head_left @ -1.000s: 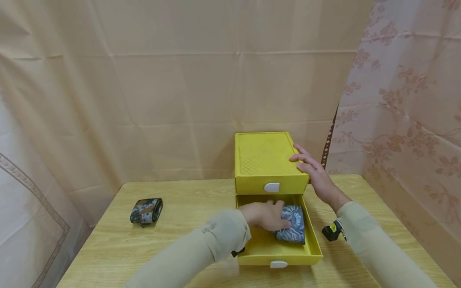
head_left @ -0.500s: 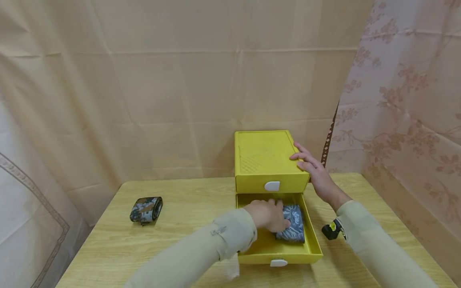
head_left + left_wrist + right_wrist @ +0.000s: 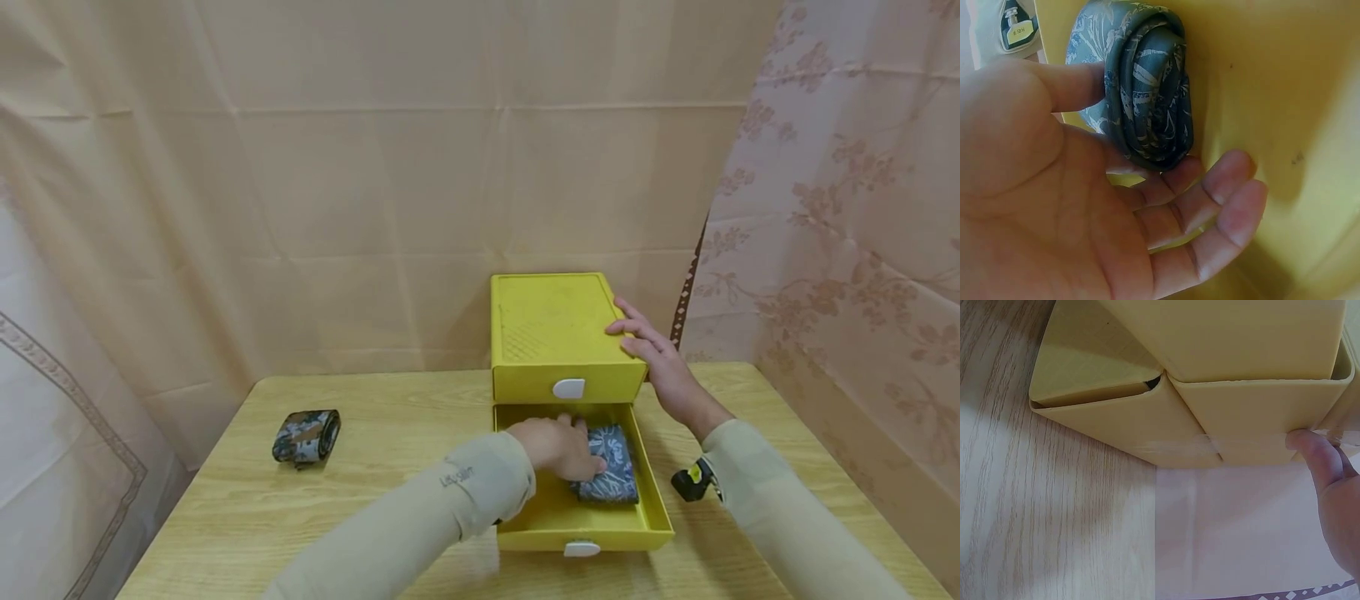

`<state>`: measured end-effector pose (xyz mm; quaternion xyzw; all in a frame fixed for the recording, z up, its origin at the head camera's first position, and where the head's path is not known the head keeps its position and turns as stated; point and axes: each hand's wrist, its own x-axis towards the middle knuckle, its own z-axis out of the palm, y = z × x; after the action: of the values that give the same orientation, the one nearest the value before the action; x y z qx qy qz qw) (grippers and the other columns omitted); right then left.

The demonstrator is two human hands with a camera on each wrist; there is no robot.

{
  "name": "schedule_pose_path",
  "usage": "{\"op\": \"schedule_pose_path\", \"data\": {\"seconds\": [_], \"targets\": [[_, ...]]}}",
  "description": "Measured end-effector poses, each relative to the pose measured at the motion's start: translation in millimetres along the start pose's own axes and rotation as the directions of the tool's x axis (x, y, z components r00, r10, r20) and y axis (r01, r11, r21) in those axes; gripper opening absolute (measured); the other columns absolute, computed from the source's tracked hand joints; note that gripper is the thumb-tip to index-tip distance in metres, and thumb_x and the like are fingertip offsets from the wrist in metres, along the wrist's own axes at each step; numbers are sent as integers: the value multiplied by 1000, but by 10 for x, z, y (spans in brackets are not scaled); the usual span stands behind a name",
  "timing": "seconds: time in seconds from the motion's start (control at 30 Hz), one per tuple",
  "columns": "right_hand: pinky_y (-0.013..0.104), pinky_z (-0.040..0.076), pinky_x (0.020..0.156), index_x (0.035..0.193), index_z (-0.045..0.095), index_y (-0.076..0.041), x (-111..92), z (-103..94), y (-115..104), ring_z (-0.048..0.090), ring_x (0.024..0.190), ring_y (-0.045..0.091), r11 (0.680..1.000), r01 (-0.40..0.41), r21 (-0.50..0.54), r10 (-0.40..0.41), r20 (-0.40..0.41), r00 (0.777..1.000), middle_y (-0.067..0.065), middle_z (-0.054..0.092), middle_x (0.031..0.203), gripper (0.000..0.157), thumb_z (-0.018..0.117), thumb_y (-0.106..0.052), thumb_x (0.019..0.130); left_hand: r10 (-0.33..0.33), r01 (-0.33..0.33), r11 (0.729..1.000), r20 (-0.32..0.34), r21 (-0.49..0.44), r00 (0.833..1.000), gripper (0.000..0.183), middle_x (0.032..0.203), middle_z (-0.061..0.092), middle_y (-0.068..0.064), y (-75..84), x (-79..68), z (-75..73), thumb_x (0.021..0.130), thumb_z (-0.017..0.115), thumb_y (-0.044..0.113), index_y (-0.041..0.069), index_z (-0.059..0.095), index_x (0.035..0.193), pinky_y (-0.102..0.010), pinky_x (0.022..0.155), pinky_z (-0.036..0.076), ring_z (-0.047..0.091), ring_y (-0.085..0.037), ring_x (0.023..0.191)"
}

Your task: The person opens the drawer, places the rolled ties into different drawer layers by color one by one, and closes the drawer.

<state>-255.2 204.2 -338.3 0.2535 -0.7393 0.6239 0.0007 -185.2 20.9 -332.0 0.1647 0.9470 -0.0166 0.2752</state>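
Note:
In the head view, my left hand (image 3: 555, 446) reaches into the pulled-out lower drawer (image 3: 525, 512) of a yellow two-drawer box (image 3: 558, 321). Its thumb and fingers pinch a rolled-up dark blue-grey cloth (image 3: 615, 467) with a pale leaf pattern. The left wrist view shows the thumb on one side of the cloth roll (image 3: 1147, 87) and fingers curled under its end. My right hand (image 3: 663, 367) rests on the box's upper right edge, fingers spread over the top. In the right wrist view, a finger or thumb of the right hand (image 3: 1341, 506) touches the box's side (image 3: 1247, 419).
A rolled camouflage-patterned cloth (image 3: 306, 437) lies on the left of the wooden table (image 3: 390, 417). The upper drawer, with a white handle (image 3: 568, 388), is closed. A beige curtain (image 3: 360, 208) hangs behind, and a flowered one (image 3: 847, 233) on the right.
My left hand has shifted slightly right and closed in on the patterned cloth, which has turned a little in the drawer. The right hand stays on the box.

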Motion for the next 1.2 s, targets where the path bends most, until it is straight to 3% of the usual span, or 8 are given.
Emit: {"op": "schedule_pose_path", "data": {"seconds": [0.47,0.53,0.77,1.03,1.2], "targets": [[52,24,104,122,49,3,4,-1,15,5,144,22,1000,-1,7,1,-3,1000,-5,9,159,30,33,-16,105,-21,20,998,-15,-57,1000,74,156,18,6,3,-28,9,91,39,66,29,19,152,-42,106,33,32,-20,136],[51,27,103,122,49,2,19,-21,64,5,144,23,1000,1,5,-1,-3,1000,-6,9,159,30,32,-17,105,-18,17,998,-21,-58,1000,74,156,18,6,0,-36,9,91,39,66,29,18,153,-43,106,33,32,-21,136],[30,45,88,122,50,-2,73,-76,235,8,143,24,1000,8,6,-8,-1,1000,-12,11,157,32,35,-26,105,39,-39,999,-61,-2,997,76,155,23,2,-34,-52,15,92,33,67,23,21,153,-42,107,31,34,-22,135],[35,48,84,119,49,-3,79,-67,248,9,143,25,1000,13,8,-13,-2,1000,-14,12,157,33,37,-30,104,80,-72,994,-102,78,992,76,152,29,5,-27,-51,1,92,28,70,23,25,152,-39,106,33,31,-14,137],[39,48,82,119,49,-4,68,-72,236,11,142,25,1000,9,-8,-9,-7,1000,-15,12,157,33,36,-31,104,101,-80,986,-151,144,983,74,150,34,7,41,-119,14,92,27,69,27,16,153,-35,102,38,38,-13,133]]}}
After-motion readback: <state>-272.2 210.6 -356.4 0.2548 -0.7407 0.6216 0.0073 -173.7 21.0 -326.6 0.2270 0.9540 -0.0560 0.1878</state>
